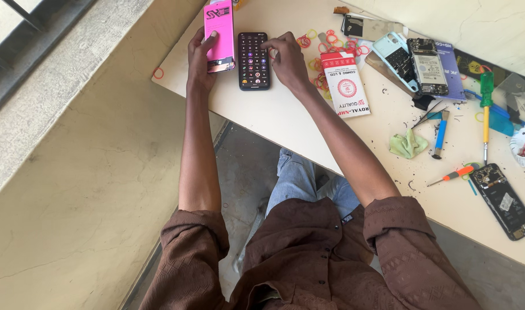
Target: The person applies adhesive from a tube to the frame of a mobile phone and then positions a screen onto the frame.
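On the pale counter (285, 123), near its far left corner, a black smartphone (254, 60) lies flat with its lit screen up, showing rows of small icons. The person's left hand (200, 57) is curled around a pink phone-sized package (219, 35) just beside the smartphone, thumb pressed on its front, its lower end resting on the counter. The right hand (286, 60) rests loosely bent at the smartphone's right edge, fingertips touching its upper corner, gripping nothing. Right of that hand lie scattered coloured rubber bands (325, 43) and a white and red packet (345, 85). Farther right sit an opened phone (427, 66), a crumpled green cloth (407, 143), a green-handled screwdriver (486, 109) and an orange-handled one (455, 174)
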